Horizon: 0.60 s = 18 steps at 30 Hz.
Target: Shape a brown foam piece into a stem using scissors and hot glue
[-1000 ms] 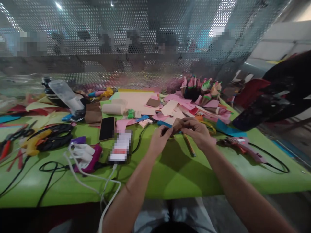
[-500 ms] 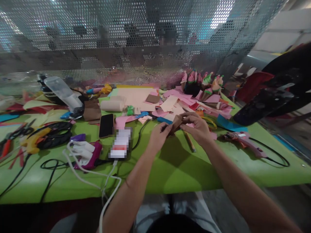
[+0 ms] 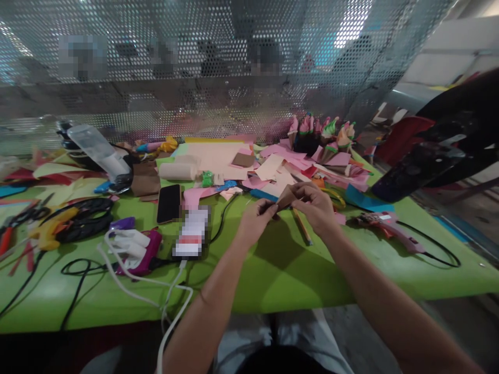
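Observation:
Between my two hands is a small piece of brown paper [image 3: 286, 197], partly covered by the fingers and apparently curled or folded. My left hand [image 3: 255, 218] pinches its lower left part between thumb and fingers. At its right side, my right hand [image 3: 313, 203] grips the paper with thumb and bent fingers. Both hands are raised a little over the green table [image 3: 273, 280]. A pencil [image 3: 302, 227] lies on the table just below the right hand. Behind the left hand is a strip of blue paper [image 3: 264, 195].
Paper scraps [image 3: 271, 167] and paper ice-cream cones [image 3: 329, 132] lie at the back. To the left are a black phone [image 3: 169, 203], a lit phone [image 3: 192, 232], a magenta power strip [image 3: 142, 254] and a yellow glue gun [image 3: 50, 228]. A pink glue gun [image 3: 397, 234] rests right.
The brown paper has turned slightly in my fingers, and my left hand has shifted a little. The whole view has moved slightly, with the table's things staying in place.

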### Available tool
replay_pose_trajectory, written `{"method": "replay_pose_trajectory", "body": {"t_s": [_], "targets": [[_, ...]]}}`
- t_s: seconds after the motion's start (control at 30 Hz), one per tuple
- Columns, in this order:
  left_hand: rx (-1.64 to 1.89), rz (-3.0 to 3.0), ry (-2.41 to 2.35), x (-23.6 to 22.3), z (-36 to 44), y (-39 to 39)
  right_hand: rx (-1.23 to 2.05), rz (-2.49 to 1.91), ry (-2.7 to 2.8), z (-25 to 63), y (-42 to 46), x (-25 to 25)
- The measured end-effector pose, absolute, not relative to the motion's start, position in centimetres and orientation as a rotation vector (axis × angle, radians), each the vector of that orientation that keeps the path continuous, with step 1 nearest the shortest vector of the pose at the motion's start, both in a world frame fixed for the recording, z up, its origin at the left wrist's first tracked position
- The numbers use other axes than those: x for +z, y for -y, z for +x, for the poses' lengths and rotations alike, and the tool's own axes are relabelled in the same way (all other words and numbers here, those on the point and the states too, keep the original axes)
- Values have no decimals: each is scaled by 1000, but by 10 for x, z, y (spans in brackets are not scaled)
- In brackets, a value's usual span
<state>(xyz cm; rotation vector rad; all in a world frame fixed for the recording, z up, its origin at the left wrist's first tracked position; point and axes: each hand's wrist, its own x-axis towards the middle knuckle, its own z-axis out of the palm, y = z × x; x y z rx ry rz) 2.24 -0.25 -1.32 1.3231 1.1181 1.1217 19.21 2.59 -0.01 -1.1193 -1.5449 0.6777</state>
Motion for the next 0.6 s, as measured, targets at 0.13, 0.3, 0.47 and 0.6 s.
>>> {"method": "replay_pose_trajectory", "body": {"t_s": [0.13,0.3,0.47,0.6], "targets": [[1161,1295,-1115,-14,23,2,704,-1099,1545,193,-28,-1],[1214,1319,-1157,-16,24,1,730,-1037,1590,194,-30,-2],[1258,1392,-1260,-12,23,3,744,-971,1576,194,-30,-3],[1256,1445,-1336,-9,23,5,762,-971,1569,194,-28,-3]]}}
